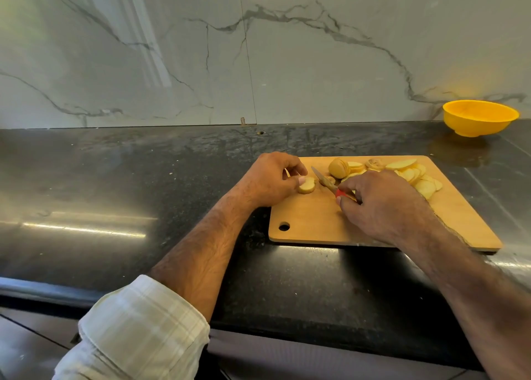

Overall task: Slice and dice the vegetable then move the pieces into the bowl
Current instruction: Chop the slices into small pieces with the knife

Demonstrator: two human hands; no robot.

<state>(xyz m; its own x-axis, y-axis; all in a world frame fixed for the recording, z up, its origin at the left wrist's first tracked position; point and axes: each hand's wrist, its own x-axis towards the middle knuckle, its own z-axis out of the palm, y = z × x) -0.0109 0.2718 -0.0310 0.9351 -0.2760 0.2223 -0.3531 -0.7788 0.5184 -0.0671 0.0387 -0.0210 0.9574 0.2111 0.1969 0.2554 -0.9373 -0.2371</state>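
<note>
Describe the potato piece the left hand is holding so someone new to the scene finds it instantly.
Start at the wooden cutting board on the dark counter. At its far-left part, the left hand pinches a small stack of potato rounds, just left of the knife blade. It sits alone, apart from the pile of slices further right.

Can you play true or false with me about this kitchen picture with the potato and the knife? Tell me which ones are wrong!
1. The yellow bowl stands on the cutting board. False: it stands on the dark counter, by the wall, apart from the board.
2. The right hand holds the knife. True.
3. The bowl is full of potato pieces. False: no pieces show in it; the potato slices lie on the board.
4. The left hand holds a small stack of slices on the board. True.
5. The board has a round hole near one corner. True.
</note>
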